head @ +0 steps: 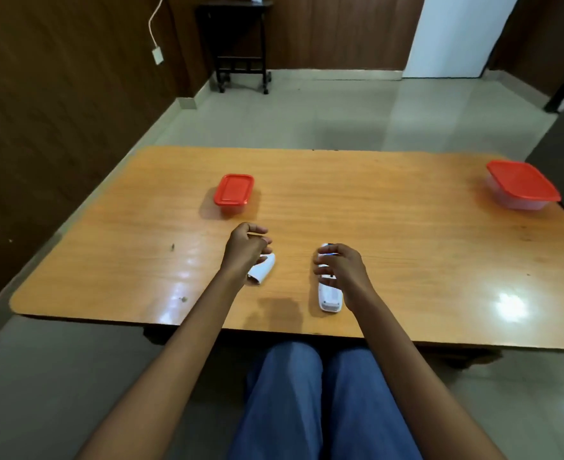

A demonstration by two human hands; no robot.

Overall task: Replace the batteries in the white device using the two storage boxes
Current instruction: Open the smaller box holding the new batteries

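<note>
White device [329, 295]: laid back-up near the table's [406, 260] front edge, compartment uncovered.
Right hand [340, 265]: fingers curled onto it — cells to be pried gently.
Left hand [245, 247]: loosely curled, empty, above the cover [262, 268].
Boxes: both lidded — untouched.

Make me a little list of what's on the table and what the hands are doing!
table: wooden table
small box: red lid on, far left of middle
big box: red lid on, far right corner
device: white, lying flat near the front edge
cover: white piece lying apart from the device, to its left
left hand: fingers curled, over the cover
right hand: fingers spread on the device's far end
batteries: cannot tell, hidden by the right hand
</note>
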